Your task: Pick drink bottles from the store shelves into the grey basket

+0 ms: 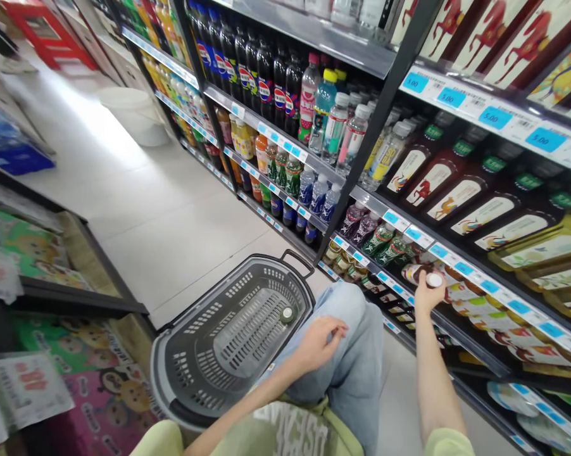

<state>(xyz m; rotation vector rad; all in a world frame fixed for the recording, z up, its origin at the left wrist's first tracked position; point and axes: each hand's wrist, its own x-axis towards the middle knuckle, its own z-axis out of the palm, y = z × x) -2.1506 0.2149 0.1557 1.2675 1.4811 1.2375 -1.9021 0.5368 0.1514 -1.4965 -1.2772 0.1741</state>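
Pale, glossy floor tiles (138,209) stretched through a shop aisle from the upper left of the frame, catching a bright glare beside a white tub (133,120). Farther back, at the upper left, stood a red stool (52,31). Black-framed shelves edged with blue price tags (497,118) filled the upper middle and right, lined with dark cola bottles (266,79) and tall bottles with oval labels (466,196). Boxes printed with cartoon figures (105,405) lay at the lower left, a price card (31,389) in front of them. On the floor, below the centre, sat a grey basket (233,342), with a small pale-capped item (286,313) inside. The left hand (321,342) lay over the knee, fingers loosely curled, while the right hand (430,296) gripped a white-capped bottle (434,280) at a lower shelf, right of centre
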